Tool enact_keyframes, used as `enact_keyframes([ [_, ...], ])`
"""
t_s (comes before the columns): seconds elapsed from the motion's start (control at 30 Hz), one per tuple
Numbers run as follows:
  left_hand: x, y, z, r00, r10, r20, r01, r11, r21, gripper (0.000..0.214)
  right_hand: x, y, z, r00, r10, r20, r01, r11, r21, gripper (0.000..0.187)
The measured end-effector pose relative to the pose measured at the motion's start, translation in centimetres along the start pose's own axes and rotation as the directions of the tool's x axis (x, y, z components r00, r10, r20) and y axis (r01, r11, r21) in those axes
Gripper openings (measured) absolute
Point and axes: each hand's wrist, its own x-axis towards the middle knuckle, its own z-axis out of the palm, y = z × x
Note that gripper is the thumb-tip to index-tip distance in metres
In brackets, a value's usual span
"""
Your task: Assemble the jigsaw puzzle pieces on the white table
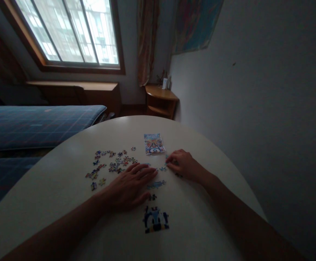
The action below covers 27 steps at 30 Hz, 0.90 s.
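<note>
My left hand (132, 185) lies palm down with its fingers stretched out, its fingertips beside light blue jigsaw pieces (162, 169). To the right, my right hand (183, 165) has thumb and fingers pinched at the table on a small pale puzzle piece (167, 157), mostly hidden by the fingers. Below the left fingers is a joined light blue strip (156, 184). Nearer me, a dark puzzle piece (152, 197) sits above a joined section with a blue cartoon face (156, 220). Many loose pieces (115, 166) are scattered left of and beyond my left hand.
A picture sheet (154, 144) lies beyond my hands on the round white table (201, 217). Past its left edge stands a bed with a blue checked cover (38, 125). A corner shelf (161, 93) stands behind, and a white wall (250, 108) runs along the right.
</note>
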Motion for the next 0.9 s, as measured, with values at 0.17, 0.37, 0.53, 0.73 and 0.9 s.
enact_keyframes([
  [0.17,0.1,0.2,-0.2,1.0,-0.01,0.003,0.01,1.0,0.011,0.057,-0.4,-0.7,-0.1,0.999,0.033,0.024,-0.034,0.999,0.018,0.012],
  [0.37,0.1,0.1,-0.1,1.0,-0.002,0.007,0.002,1.0,-0.025,0.058,-0.7,-0.9,0.4,0.997,0.007,-0.072,0.006,0.984,0.18,0.006],
  [0.53,-0.1,0.0,0.1,1.0,0.018,0.011,-0.017,1.0,-0.025,0.06,-0.4,-1.2,1.7,0.985,0.072,-0.16,0.002,0.908,0.42,0.014],
  [0.73,-0.1,0.0,0.1,1.0,0.012,0.024,-0.011,0.999,-0.047,0.062,0.4,-1.9,2.8,0.97,0.138,-0.202,-0.034,0.895,0.445,0.011],
  [0.9,0.0,0.2,0.2,1.0,0.02,-0.006,-0.021,0.999,-0.038,0.059,0.8,-2.2,2.9,0.971,0.101,-0.217,-0.02,0.936,0.35,0.012],
])
